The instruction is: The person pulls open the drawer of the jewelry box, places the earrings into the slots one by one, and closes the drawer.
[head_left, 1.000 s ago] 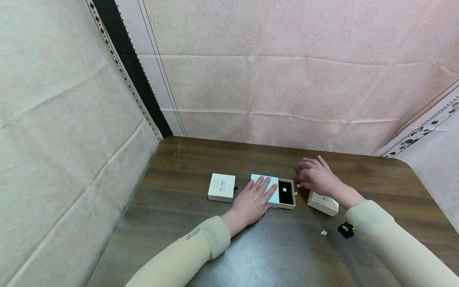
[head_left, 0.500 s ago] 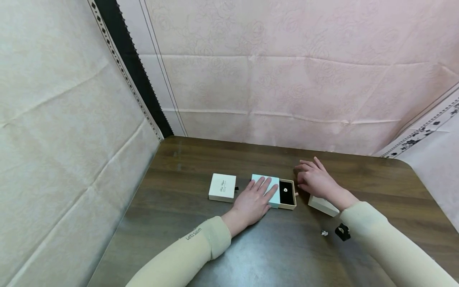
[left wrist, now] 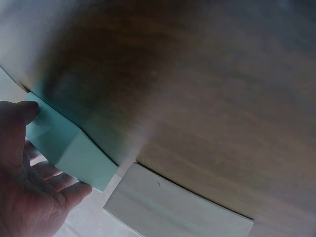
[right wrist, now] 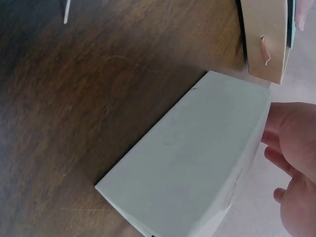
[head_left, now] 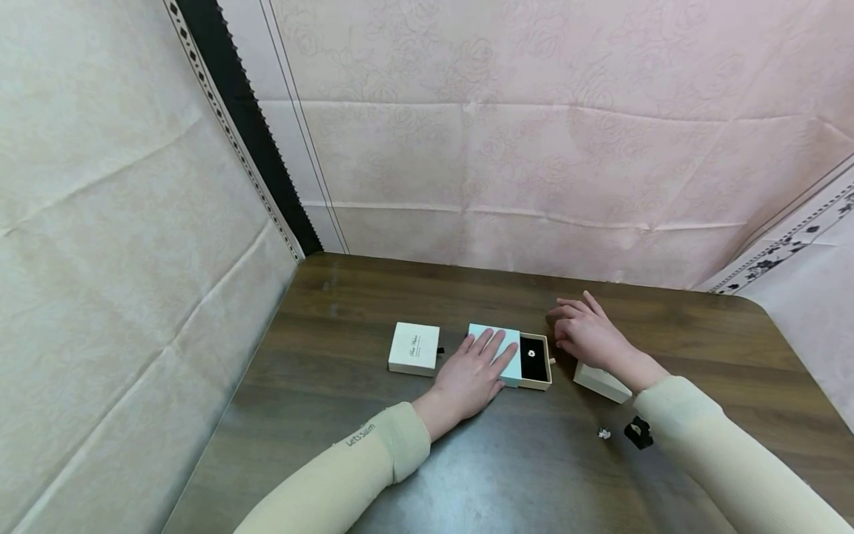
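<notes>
My left hand [head_left: 465,377] lies on a turquoise sliding box [head_left: 511,372], fingers spread over its top and thumb at its near side. Out of the box's right end extends a cream drawer [head_left: 534,385] with a black pad [head_left: 531,368] bearing a small silvery piece. My right hand [head_left: 586,337] bends down at the table just behind a white box [head_left: 599,384], to the drawer's right. Its thumb and fingertips are partly hidden, so whether they pinch anything cannot be seen. In the right wrist view the white box [right wrist: 192,148] covers part of the fingers.
Another white box [head_left: 414,347] with dark lettering and a black tab stands left of the turquoise one. Near my right sleeve lie a small black piece [head_left: 638,432] and a tiny white ornament [head_left: 603,433]. Patterned cloth [head_left: 520,170] hangs behind the brown table [head_left: 333,445].
My right hand has shifted slightly left, over the spot where a small ring-like piece showed a second ago; that piece is now out of sight. My left hand stays on the turquoise box.
</notes>
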The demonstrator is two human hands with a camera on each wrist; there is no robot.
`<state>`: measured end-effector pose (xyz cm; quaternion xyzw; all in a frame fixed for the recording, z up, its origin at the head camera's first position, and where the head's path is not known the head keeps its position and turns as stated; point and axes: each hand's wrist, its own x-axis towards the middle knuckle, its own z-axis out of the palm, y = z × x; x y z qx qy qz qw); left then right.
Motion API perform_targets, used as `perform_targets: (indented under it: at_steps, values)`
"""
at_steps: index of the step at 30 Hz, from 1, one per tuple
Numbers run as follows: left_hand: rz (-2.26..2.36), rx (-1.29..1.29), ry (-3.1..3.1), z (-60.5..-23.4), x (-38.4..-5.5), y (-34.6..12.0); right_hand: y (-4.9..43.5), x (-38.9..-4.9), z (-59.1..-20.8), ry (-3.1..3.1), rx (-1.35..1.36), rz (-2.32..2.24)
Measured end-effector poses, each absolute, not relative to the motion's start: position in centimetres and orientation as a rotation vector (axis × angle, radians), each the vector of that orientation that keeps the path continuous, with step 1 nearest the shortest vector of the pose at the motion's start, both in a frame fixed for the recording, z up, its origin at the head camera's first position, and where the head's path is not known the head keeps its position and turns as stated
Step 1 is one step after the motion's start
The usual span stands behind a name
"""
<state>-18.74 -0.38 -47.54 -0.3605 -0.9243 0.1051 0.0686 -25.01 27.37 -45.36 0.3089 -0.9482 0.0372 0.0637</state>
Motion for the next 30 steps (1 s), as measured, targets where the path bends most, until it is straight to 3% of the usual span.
perform_targets:
  at_steps: [12,30]
  values:
    - [0.311,-1.089,-2.794,-47.6,-18.7,-0.3,27.3,-25.0,-45.4,-2.863,0.938,0.099]
    - [0.328,-1.084,-2.792,-47.5,-18.7,-0.3,26.3,-23.3,-42.3,-2.884,0.965,0.513]
